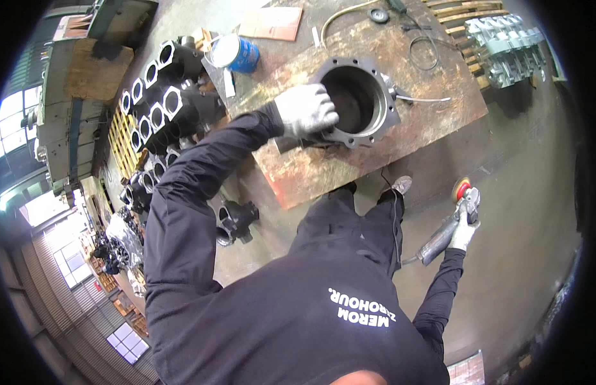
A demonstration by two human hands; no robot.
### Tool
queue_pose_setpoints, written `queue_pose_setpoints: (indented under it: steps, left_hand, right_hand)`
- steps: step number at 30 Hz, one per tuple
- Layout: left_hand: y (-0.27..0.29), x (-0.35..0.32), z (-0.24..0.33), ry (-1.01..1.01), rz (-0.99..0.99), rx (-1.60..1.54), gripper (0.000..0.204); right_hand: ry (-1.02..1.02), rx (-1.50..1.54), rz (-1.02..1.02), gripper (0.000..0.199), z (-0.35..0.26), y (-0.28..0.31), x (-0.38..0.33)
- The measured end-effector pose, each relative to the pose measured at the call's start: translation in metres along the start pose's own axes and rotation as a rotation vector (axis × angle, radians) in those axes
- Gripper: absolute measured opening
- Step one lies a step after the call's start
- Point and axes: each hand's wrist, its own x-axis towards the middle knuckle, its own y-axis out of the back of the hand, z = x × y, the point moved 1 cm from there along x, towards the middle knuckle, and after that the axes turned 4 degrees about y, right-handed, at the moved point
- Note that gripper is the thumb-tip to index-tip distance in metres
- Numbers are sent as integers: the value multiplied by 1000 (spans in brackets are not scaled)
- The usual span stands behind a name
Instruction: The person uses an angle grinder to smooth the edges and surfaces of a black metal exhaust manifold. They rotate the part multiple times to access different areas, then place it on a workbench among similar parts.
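Note:
A dark metal valve body (387,106) with a wide round bore and a bolt-holed flange stands on a worn tabletop. My left hand (306,111), in a pale work glove, is closed at the near-left edge of its flange; the fingertips are partly hidden. Out to the right, away from the table, my gloved right hand (464,232) is wrapped round an angle grinder (439,239). A red and tan disc (462,188) sits on the grinder's head, well apart from the casting. From this view I cannot make out whether the disc is spinning.
On the stained table (439,115) are a blue can (243,56), a cardboard sheet (271,24), a thin metal rod (426,99) and a coiled cable (424,52). Several dark castings (163,106) stand at the left, with another casting (237,221) on the floor. Machined parts (505,50) sit far right.

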Motion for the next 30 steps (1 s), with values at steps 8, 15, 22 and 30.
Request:
queue_pose_setpoints:
  steps: [8, 15, 22, 30]
  left_hand:
    - [-5, -114, 40, 86, -80, -5, 24]
    - [-28, -173, 102, 413, -59, 78, 29]
    - [-41, -137, 123, 681, 151, 215, 34]
    - [-13, -124, 165, 796, 356, 324, 69]
  right_hand:
    - [76, -235, -24, 96, 12, -31, -48]
    - [166, -159, -142, 80, 32, -59, -97]
    - [120, 94, -297, 71, 69, -68, -159]
    - [287, 78, -307, 72, 103, -122, -231]
